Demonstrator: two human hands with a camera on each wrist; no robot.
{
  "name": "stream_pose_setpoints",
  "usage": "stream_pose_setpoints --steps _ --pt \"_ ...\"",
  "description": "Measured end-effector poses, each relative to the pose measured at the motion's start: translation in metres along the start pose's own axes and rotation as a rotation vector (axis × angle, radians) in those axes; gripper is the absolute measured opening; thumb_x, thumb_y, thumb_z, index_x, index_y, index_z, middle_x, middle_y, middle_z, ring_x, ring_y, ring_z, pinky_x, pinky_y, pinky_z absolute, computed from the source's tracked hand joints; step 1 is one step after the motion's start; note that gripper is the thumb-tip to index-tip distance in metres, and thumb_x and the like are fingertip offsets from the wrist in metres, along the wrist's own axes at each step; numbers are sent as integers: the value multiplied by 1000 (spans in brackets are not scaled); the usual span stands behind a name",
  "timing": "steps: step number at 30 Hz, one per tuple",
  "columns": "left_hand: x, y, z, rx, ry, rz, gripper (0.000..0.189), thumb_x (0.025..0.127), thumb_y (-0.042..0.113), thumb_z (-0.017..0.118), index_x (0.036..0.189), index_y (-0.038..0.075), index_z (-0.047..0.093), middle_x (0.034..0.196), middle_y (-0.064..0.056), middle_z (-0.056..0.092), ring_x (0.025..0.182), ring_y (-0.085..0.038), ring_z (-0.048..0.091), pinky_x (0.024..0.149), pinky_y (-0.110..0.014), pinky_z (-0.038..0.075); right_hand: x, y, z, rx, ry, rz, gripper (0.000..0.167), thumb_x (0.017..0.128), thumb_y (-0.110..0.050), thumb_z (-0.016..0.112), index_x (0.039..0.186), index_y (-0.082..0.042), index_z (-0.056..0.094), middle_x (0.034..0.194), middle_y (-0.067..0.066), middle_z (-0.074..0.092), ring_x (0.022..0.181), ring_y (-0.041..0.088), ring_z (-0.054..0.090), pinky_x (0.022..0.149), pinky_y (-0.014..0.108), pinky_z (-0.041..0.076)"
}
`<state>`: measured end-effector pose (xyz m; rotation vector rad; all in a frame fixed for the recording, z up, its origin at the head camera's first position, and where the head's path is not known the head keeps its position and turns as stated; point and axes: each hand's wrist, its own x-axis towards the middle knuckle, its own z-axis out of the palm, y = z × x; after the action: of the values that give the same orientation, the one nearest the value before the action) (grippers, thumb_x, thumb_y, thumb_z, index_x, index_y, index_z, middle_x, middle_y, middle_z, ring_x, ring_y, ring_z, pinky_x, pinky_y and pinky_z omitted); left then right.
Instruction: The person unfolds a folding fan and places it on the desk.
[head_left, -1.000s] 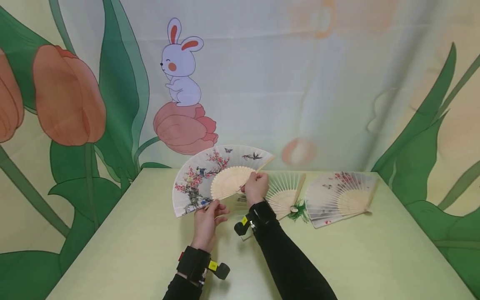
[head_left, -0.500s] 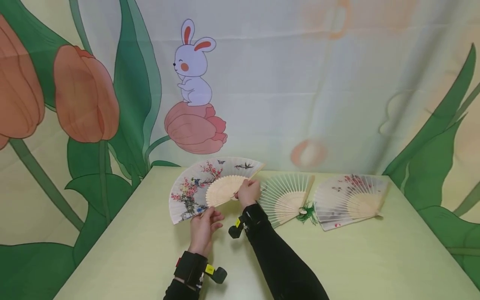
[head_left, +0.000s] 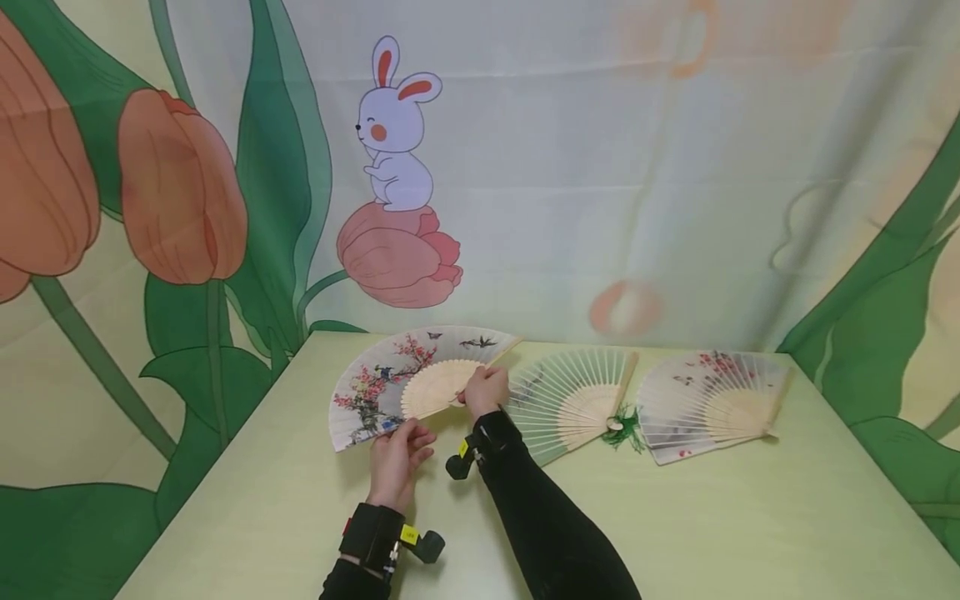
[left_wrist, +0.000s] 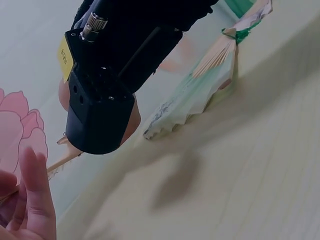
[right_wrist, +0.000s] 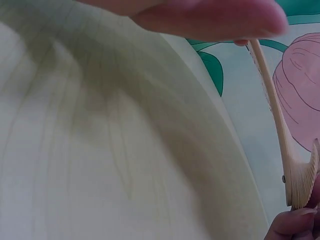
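Observation:
An opened folding fan [head_left: 438, 387] with a white leaf, pink blossoms, small birds and pale bamboo ribs is spread at the table's back left. My left hand [head_left: 396, 462] pinches its lower left edge, with the other fingers loosely bent. At the rib end, my right hand [head_left: 486, 390] grips the fan near its pivot. The right wrist view shows the fan's pale outer stick [right_wrist: 277, 110] edge-on, running between the two hands. In the left wrist view, the black camera mount [left_wrist: 100, 110] hides most of the right hand.
A light green opened fan [head_left: 577, 400] with a green tassel [head_left: 622, 427] lies right of my right hand. Beyond it is another white opened fan [head_left: 712, 400] with pink blossoms. A printed backdrop [head_left: 540, 183] with a rabbit and tulips hangs behind the table [head_left: 712, 533].
Both hands have brought the blossom fan down and to the left, closer to the tabletop. More of the green fan shows now. The head view has turned slightly left.

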<state>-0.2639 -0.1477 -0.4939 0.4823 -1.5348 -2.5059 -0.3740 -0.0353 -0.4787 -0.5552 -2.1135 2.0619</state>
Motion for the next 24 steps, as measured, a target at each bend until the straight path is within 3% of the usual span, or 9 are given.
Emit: stream_pose_setpoints --steps 13,18,24 --pt "9 -3 -10 -42 38 -33 22 106 7 53 115 -12 54 77 -3 68 65 -9 70 60 -20 58 7 8 14 -85 -47 28 17 108 -16 50 97 -4 55 45 -4 53 35 5 50 46 20 36" --pt "10 -5 -15 -67 69 -50 18 106 7 53 113 -10 53 77 -3 65 63 -8 68 59 -19 57 9 13 17 -128 -107 45 17 108 -13 48 99 0 56 45 -3 55 35 5 52 42 19 38" --pt "14 -4 -13 -112 67 -87 13 106 6 51 111 -5 51 77 -4 65 64 -9 69 61 -18 58 15 14 18 -194 -104 43 19 108 -13 49 98 1 57 44 -3 54 35 5 50 40 19 36"
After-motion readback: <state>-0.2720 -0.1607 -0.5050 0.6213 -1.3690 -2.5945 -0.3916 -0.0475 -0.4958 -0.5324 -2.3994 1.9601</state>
